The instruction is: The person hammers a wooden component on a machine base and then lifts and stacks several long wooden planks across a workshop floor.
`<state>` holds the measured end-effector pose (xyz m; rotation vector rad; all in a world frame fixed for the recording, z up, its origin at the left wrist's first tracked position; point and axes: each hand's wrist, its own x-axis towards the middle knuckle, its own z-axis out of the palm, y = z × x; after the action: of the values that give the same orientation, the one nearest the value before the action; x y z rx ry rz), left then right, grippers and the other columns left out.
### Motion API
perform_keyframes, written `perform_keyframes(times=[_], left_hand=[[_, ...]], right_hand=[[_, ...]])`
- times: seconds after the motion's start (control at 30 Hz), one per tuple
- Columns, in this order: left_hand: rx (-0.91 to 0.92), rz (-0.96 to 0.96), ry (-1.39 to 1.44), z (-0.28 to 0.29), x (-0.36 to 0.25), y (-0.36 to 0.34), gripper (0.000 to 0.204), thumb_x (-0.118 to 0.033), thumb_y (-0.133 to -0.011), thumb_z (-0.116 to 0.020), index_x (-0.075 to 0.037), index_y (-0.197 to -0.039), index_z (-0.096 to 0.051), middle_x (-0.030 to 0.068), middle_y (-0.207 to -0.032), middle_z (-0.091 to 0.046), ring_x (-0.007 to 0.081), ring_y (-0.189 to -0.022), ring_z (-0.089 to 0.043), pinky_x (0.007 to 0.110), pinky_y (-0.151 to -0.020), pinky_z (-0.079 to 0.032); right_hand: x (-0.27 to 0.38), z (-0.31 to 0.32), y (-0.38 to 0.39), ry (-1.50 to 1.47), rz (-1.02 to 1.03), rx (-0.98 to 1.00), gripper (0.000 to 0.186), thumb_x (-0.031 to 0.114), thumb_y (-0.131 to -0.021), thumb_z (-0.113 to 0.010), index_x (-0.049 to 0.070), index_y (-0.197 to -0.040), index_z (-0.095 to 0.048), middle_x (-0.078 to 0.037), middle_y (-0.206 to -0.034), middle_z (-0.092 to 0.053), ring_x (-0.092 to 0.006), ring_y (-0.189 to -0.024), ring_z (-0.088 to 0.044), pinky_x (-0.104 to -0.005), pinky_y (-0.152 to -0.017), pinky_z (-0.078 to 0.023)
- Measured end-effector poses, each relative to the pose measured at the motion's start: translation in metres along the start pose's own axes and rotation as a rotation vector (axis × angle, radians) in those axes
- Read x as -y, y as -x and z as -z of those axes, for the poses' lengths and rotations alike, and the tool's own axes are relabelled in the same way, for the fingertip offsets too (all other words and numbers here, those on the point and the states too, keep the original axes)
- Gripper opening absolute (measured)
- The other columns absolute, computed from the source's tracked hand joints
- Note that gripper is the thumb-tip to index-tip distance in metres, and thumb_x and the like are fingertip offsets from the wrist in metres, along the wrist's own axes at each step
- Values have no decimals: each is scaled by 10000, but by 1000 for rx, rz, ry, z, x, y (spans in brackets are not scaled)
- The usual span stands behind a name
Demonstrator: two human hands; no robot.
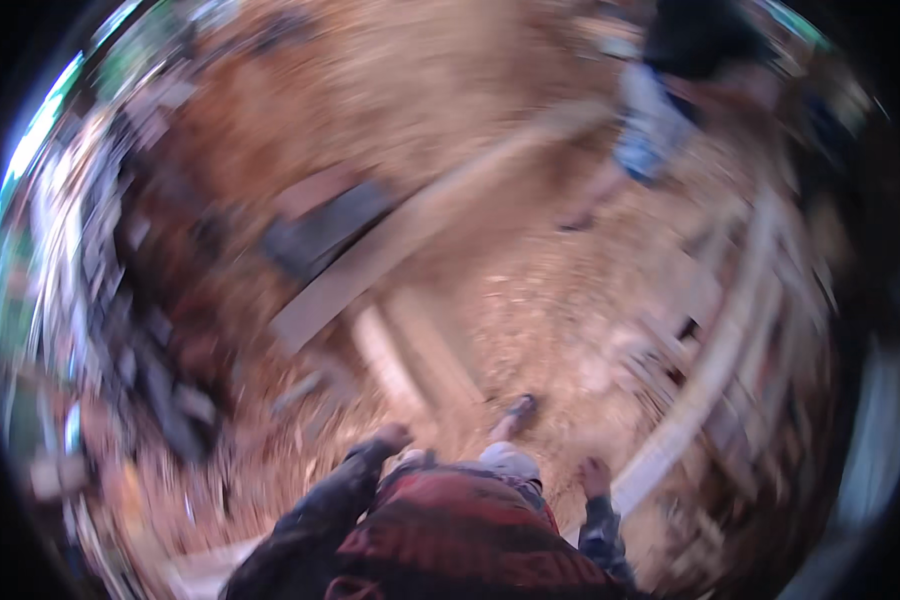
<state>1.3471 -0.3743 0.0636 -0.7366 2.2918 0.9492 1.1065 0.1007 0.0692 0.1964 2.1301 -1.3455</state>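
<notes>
Motion blurs the whole picture. My left hand (395, 436) hangs low in front of me at the end of a dark sleeve, nearest to a pale wooden piece (390, 365) on the ground. Beside my right leg is my right hand (595, 476), close to the lower end of a long pale board (685, 405). Whether it touches that board I cannot make out. The fingers of both hands are smeared, and nothing plainly shows in either.
A long plank (420, 225) runs diagonally across the ground, with a dark block (325, 230) beside it. At the upper right a person (660, 120) in light blue shorts stands near its far end. Stacked wood (740, 370) lies at right, a blurred pile (90, 260) at left. Shavings cover the ground.
</notes>
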Motion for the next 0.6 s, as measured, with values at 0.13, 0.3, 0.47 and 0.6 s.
perform_keyframes(times=[0.13,0.3,0.47,0.6], left_hand=[[-298,84,405,74,-48,-46,305,-289,-830,-619,1,-884,-695,112,-750,-684,185,-718,-663,334,-672,-516],[-110,143,213,109,-103,-129,338,-342,-826,-618,-17,-859,-703,122,-772,-695,197,-670,-662,324,-655,-526],[82,270,-10,152,-169,-214,330,-321,-814,-638,-12,-907,-709,112,-772,-695,190,-663,-665,325,-606,-537],[209,326,36,205,-212,-341,339,-316,-824,-635,-6,-947,-694,106,-807,-689,178,-665,-662,301,-584,-537]], right_hand=[[97,49,-64,-89,36,54,213,209,-900,-573,1,-916,-618,-72,-753,-627,-130,-613,-600,-244,-541,-485],[132,128,-110,-342,-61,-88,217,181,-864,-611,-20,-944,-631,-67,-743,-651,-114,-605,-607,-235,-562,-492],[158,143,-142,-383,-118,-186,180,157,-882,-587,-17,-854,-626,-57,-693,-636,-120,-584,-591,-267,-535,-468],[180,145,-195,-446,-184,-230,221,183,-888,-583,-17,-807,-628,-63,-651,-630,-120,-570,-589,-268,-539,-472]])
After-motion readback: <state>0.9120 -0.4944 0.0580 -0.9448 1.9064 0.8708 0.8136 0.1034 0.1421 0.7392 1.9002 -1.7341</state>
